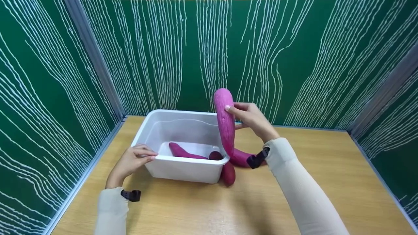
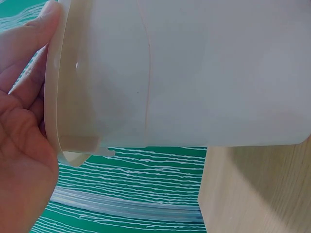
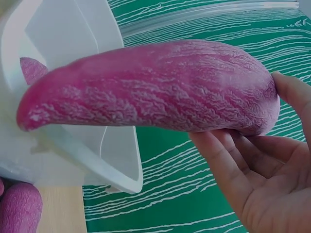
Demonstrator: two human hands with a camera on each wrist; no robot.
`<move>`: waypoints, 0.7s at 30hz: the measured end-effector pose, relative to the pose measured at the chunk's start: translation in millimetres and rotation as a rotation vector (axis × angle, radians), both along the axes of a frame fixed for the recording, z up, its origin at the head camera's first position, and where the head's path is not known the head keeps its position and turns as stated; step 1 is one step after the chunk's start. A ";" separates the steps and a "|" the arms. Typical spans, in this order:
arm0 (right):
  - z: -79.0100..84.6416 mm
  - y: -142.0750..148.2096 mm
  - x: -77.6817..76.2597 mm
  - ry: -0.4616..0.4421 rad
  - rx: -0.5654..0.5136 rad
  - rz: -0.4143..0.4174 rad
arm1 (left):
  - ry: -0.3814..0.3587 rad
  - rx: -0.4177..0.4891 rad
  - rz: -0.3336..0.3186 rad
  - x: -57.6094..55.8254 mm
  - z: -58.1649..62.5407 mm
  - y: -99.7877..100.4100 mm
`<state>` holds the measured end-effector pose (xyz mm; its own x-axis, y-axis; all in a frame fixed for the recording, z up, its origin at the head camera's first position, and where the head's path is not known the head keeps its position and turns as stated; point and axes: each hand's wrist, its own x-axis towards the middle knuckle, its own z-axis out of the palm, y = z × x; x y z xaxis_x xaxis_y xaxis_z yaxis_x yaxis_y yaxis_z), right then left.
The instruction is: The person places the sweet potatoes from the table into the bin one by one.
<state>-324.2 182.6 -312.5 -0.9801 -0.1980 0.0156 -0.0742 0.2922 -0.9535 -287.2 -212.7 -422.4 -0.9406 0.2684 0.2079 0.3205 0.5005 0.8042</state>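
My right hand (image 1: 253,119) holds a long pink-purple eggplant (image 1: 224,119) near its thick upper end, thumb on one side and fingers on the other. The eggplant stands almost upright over the right end of a white plastic bin (image 1: 187,171). In the right wrist view its skin (image 3: 160,90) looks wrinkled, and its narrow end points at the bin. My left hand (image 1: 132,161) pinches the bin's rim at the near left corner. Inside the bin lie a slim purple eggplant (image 1: 184,153) and a dark round end (image 1: 215,155) of another, partly hidden by the front wall.
Two more eggplants lie on the wooden table (image 1: 183,209) right of the bin: one (image 1: 228,174) against its near corner, one (image 1: 241,158) farther back, partly behind the right wrist. Green panels (image 1: 294,65) with white streaks enclose the table's back and sides.
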 end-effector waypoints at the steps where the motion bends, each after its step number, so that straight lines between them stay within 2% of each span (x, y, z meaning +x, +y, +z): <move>1: -0.1 -1.0 -0.2 0.004 -0.009 -0.002 | 0.001 0.002 0.000 0.4 0.1 0.1; 11: -1.7 -9.4 -2.2 0.021 -0.075 -0.008 | -0.007 -0.023 0.008 1.2 0.7 0.1; 21: -9.1 -17.0 0.2 0.034 -0.097 -0.045 | -0.027 -0.025 0.020 3.2 3.4 1.9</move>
<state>-324.0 165.6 -321.6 -0.9865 -0.1496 0.0663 -0.0962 0.2021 -0.9746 -284.0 -210.9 -419.0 -0.9511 0.2540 0.1757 0.2884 0.5269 0.7995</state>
